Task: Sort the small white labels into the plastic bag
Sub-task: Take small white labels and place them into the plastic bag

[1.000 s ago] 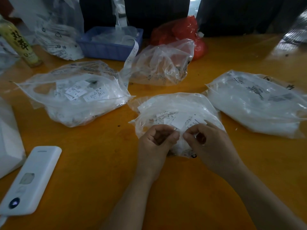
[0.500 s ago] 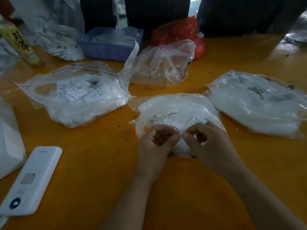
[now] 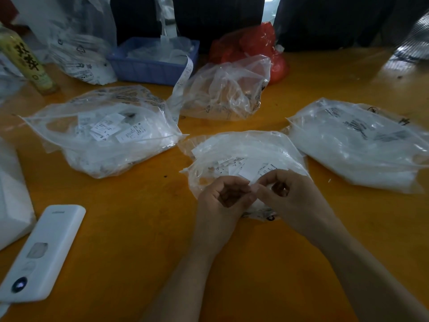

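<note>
Both bare forearms reach in from the near edge and meet at mid-scene. The left hand point(image 3: 222, 201) curls its fingers, thumb tip forward. The right hand point(image 3: 290, 198) curls likewise, its fingertips touching the left's. What their grip holds cannot be told.

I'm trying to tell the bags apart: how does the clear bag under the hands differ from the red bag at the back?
The clear bag lets its white labels show through; the red bag hides its contents. The clear bag lies near, with the left hand and right hand at its front edge; the red bag sits far back, untouched. Both are crumpled plastic on the orange table.
</note>
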